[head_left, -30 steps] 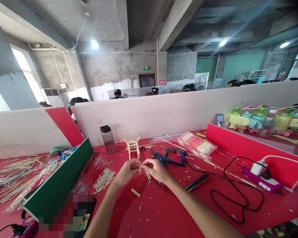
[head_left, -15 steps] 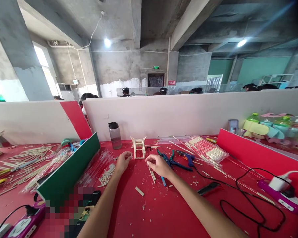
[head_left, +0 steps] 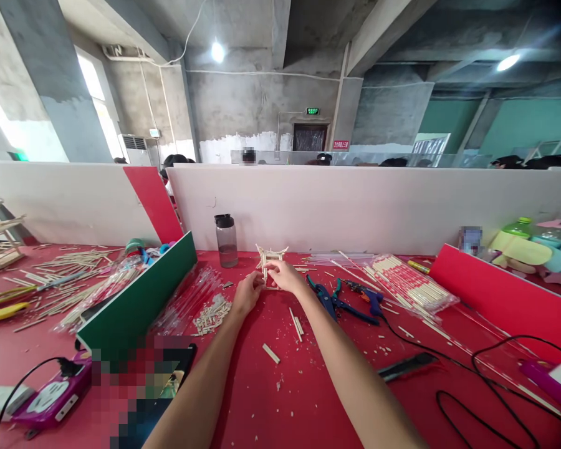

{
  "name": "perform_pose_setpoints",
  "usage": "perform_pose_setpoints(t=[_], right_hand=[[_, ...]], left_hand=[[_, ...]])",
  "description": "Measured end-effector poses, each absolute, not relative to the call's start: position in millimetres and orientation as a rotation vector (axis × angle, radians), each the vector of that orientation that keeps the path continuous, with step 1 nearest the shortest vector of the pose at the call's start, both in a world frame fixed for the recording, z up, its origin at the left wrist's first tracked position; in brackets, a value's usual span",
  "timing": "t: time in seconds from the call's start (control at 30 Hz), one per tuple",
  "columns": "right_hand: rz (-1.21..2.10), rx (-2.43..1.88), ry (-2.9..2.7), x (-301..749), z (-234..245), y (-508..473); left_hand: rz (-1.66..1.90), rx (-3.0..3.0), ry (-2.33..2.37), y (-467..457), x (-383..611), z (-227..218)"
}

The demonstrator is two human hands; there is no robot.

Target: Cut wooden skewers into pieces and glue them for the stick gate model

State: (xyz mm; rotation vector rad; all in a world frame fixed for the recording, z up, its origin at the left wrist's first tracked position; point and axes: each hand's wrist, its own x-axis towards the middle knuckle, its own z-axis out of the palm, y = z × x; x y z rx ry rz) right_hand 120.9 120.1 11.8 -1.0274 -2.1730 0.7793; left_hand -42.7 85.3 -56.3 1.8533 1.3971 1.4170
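Observation:
A small model made of pale wooden sticks (head_left: 272, 255) stands upright on the red tabletop, its upper corners flaring outward. At its lower left side, my left hand (head_left: 249, 293) has its fingers curled closed against the frame. My right hand (head_left: 287, 277) reaches across the front, with thumb and fingertips pinched at the left post and hiding much of the model's middle. Exactly which stick each hand touches is hard to make out. Loose stick pieces (head_left: 296, 325) lie nearer to me, below the right hand.
Left of the hands are a water bottle (head_left: 227, 242), a heap of cut stick bits (head_left: 212, 315) and a green board (head_left: 140, 296). Blue-handled cutters (head_left: 330, 302), a glue gun (head_left: 374, 302) with its cord, bagged sticks (head_left: 414, 280) and a black-handled tool (head_left: 407, 366) lie right.
Both hands have moved in from beside the stick model and closed on its left side. The right hand has shifted left across its front. The view has tilted down and turned slightly left.

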Motion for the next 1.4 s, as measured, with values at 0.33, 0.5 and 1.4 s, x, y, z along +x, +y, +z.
perform_pose_setpoints(t=[0.33, 0.5, 1.4], right_hand=[[1.004, -1.012, -2.137, 118, 7, 134], [1.002, -0.995, -2.122, 118, 4, 136], [0.678, -1.108, -2.139, 113, 16, 119]], left_hand=[[1.362, 1.915, 1.359, 85, -45, -54], [1.341, 1.932, 1.382, 83, -45, -51], [1.132, 2.127, 1.554, 83, -48, -53]])
